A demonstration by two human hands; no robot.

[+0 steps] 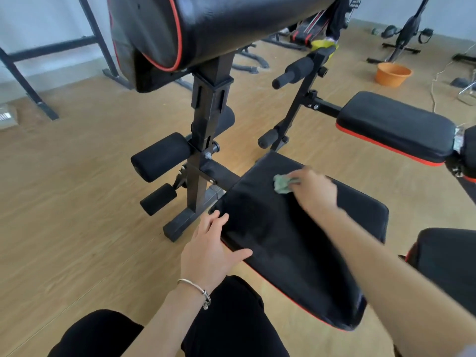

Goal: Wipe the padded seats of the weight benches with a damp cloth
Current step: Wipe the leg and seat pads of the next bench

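A black padded seat (278,240) with red trim lies in front of me, low in the middle of the view. My right hand (314,190) grips a crumpled green cloth (282,184) and holds it against the far part of the seat. The hand is blurred. My left hand (208,248) rests on the seat's left edge, fingers straight along the side and thumb on top of the pad. A second black pad with red trim (394,127) sits to the right, further back.
A large black bolster (219,27) on an upright post (208,119) hangs over the bench's far end, with foam rollers (161,157) beside it. An orange bucket (392,73) stands on the wooden floor at the back right. Another person's legs are visible beyond.
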